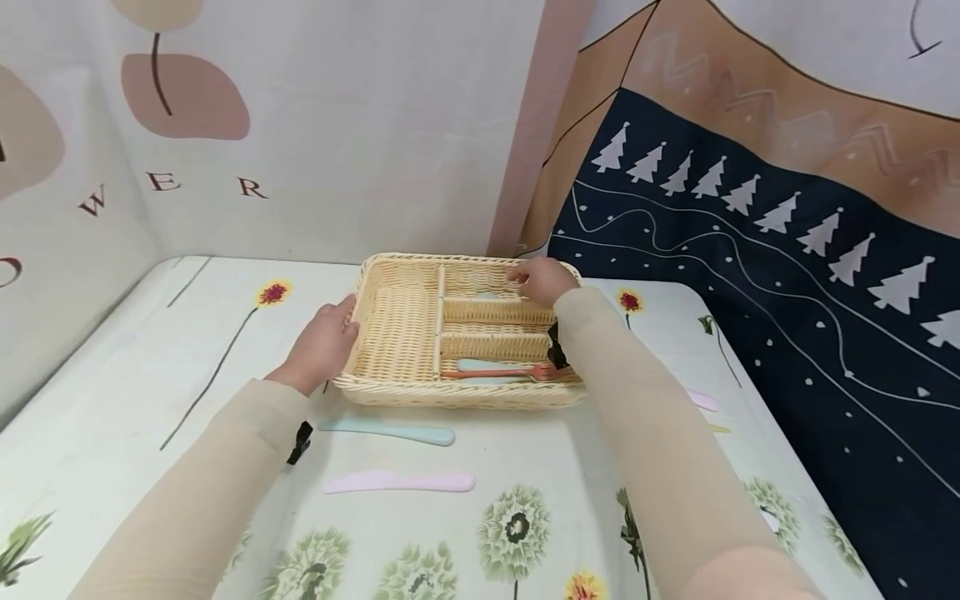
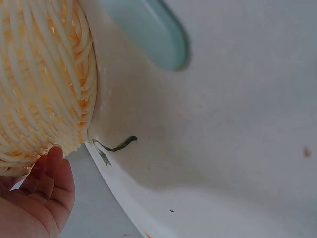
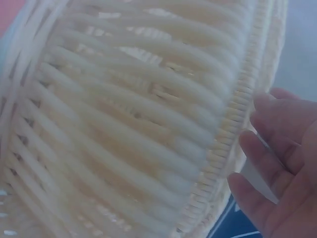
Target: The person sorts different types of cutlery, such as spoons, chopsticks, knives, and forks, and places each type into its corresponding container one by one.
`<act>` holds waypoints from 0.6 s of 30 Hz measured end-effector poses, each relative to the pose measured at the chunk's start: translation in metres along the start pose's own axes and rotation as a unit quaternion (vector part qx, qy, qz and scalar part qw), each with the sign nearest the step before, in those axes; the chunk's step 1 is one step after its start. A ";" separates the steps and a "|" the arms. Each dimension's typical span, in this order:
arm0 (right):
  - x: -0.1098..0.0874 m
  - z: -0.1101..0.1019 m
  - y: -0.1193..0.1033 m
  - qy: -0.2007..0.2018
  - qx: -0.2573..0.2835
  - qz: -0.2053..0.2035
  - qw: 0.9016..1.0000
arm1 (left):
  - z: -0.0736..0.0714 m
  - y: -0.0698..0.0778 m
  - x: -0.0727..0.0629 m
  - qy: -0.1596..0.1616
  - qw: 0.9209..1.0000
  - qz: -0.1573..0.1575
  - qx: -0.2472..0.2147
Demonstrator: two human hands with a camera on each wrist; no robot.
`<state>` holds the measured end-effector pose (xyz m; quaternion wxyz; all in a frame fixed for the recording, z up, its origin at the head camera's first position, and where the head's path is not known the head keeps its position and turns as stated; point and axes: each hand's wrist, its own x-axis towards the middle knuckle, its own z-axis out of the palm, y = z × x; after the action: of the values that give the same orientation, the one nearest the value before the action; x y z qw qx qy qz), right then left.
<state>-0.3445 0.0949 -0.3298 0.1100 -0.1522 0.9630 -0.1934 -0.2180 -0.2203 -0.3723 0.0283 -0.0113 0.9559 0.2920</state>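
Note:
A shallow wicker cutlery basket point(image 1: 397, 317), divided into one large left compartment and three smaller right ones, sits on the table. My left hand point(image 1: 318, 342) grips its left end; the fingertips press the weave in the left wrist view. Over the back right compartment is my right hand point(image 1: 543, 280), its fingers loosely bent beside the basket's rim point(image 3: 228, 129) in the right wrist view, with nothing visible between them. A pale blue piece point(image 1: 487, 295) shows in that compartment. The front right compartment holds an orange fork point(image 1: 498, 373) and pale blue cutlery point(image 1: 483, 364).
In front of the basket lie a pale blue knife point(image 1: 386, 430) and a pink knife point(image 1: 401, 482). Beyond my right forearm are another pink piece point(image 1: 702, 401) and a yellow piece point(image 1: 718, 428), both partly hidden. Printed cloths hang behind the flowered tablecloth point(image 1: 247, 483).

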 end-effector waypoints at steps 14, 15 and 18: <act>-0.032 -0.025 0.001 0.040 0.106 -0.015 0.993 | 0.000 -0.003 -0.001 0.000 1.000 0.011 -0.004; -0.034 -0.026 0.002 0.043 0.104 -0.017 0.993 | 0.000 -0.002 -0.001 0.000 1.000 0.013 -0.003; -0.044 -0.032 0.007 0.054 0.104 -0.022 0.993 | 0.000 -0.001 -0.001 -0.001 1.000 0.015 -0.004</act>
<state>-0.3138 0.1264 -0.2967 0.0683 -0.1506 0.9385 -0.3030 -0.2167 -0.2208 -0.3725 0.0247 0.0031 0.9548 0.2961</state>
